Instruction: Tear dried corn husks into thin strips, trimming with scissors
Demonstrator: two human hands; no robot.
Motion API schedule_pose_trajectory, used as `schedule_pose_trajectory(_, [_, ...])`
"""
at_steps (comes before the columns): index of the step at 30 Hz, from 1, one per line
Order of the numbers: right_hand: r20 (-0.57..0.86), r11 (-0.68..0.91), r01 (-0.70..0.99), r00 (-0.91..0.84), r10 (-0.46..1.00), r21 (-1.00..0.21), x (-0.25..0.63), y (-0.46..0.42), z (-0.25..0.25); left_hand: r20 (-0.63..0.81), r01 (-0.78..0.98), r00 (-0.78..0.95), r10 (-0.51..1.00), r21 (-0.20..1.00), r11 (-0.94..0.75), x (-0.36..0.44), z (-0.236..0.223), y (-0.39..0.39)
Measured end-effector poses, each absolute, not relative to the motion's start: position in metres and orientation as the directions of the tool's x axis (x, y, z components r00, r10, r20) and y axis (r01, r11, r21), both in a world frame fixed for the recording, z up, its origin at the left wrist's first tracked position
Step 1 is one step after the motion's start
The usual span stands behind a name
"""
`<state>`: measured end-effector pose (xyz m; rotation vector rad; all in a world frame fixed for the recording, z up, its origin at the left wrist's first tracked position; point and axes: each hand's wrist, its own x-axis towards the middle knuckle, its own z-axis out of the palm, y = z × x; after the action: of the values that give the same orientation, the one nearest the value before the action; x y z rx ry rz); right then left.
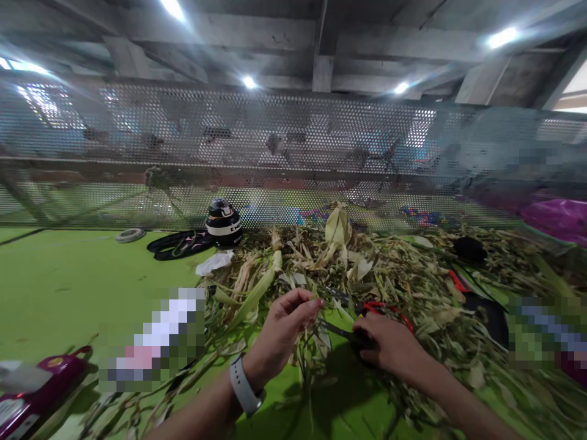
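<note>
My left hand (285, 327), with a pale watch band on the wrist, has thumb and fingers pinched together on a thin strip of dry plant leaf (309, 354) that hangs below it. Closed around the dark handles of a pair of scissors (337, 330) is my right hand (389, 343). The scissors' blades point left toward the hanging leaf; whether they touch it I cannot tell. Just behind them lies a red-handled cutting tool (403, 316), partly hidden by my right hand. Dried corn husks and leaves (426, 293) surround both hands.
The green table (55, 275) ends at a perforated metal screen (275, 146). At the back stand a black-and-white jar-like object (224, 223), a black pouch (178, 244) and a tape roll (130, 235). A purple device (43, 391) lies front left; a purple bag (559, 220) is at right.
</note>
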<state>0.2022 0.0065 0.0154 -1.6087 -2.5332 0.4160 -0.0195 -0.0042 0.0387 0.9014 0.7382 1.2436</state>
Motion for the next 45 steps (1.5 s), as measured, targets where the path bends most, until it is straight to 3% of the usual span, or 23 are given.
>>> schedule_pose_trajectory(5, [-0.183, 0.334, 0.775, -0.494, 0.85, -0.536, 0.213, 0.011, 0.015, 0.001, -0.502, 0.162, 0.987, 0.861, 0.081, -0.018, 0.045, -0.007])
schedule_pose_trajectory(10, [-0.107, 0.237, 0.624, -0.462, 0.88, -0.744, 0.199, 0.002, 0.041, 0.06, -0.51, 0.143, 0.988, 0.86, 0.022, -0.015, 0.045, -0.012])
schedule_pose_trajectory(13, [-0.09, 0.108, 0.351, -0.503, 0.859, -0.93, 0.175, -0.012, 0.062, 0.085, -0.463, 0.15, 0.985, 0.886, -0.006, -0.013, 0.043, -0.015])
schedule_pose_trajectory(15, [-0.101, -0.026, 0.141, -0.556, 0.825, -0.99, 0.158, -0.019, 0.067, 0.108, -0.437, 0.173, 0.979, 0.899, -0.022, -0.012, 0.043, -0.017])
schedule_pose_trajectory(18, [-0.116, -0.21, -0.112, -0.548, 0.828, -0.971, 0.14, -0.024, 0.062, 0.135, -0.432, 0.176, 0.975, 0.901, -0.047, -0.011, 0.041, -0.019])
schedule_pose_trajectory(21, [-0.107, -0.339, -0.372, -0.523, 0.846, -0.864, 0.13, -0.024, 0.049, 0.155, -0.441, 0.182, 0.971, 0.895, -0.06, -0.009, 0.038, -0.018])
schedule_pose_trajectory(24, [-0.1, -0.395, -0.492, -0.523, 0.847, -0.776, 0.124, -0.025, 0.04, 0.173, -0.43, 0.174, 0.97, 0.899, -0.083, -0.008, 0.036, -0.018])
schedule_pose_trajectory(28, [-0.125, -0.36, -0.528, -0.429, 0.895, -0.769, 0.12, -0.03, 0.031, 0.172, -0.385, 0.148, 0.974, 0.917, -0.104, -0.007, 0.036, -0.02])
schedule_pose_trajectory(32, [-0.04, -0.19, -0.506, -0.293, 0.955, -0.841, 0.118, -0.035, 0.02, 0.123, -0.386, 0.227, 0.966, 0.922, -0.027, -0.006, 0.037, -0.022])
schedule_pose_trajectory(37, [-0.019, -0.141, -0.515, -0.235, 0.972, -0.845, 0.113, -0.043, 0.013, 0.125, -0.384, 0.193, 0.973, 0.922, -0.043, -0.002, 0.033, -0.027])
schedule_pose_trajectory(45, [-0.076, -0.222, -0.565, -0.27, 0.96, -0.795, 0.115, -0.045, 0.015, 0.347, -0.253, 0.039, 0.937, 0.91, -0.327, -0.001, 0.02, -0.025])
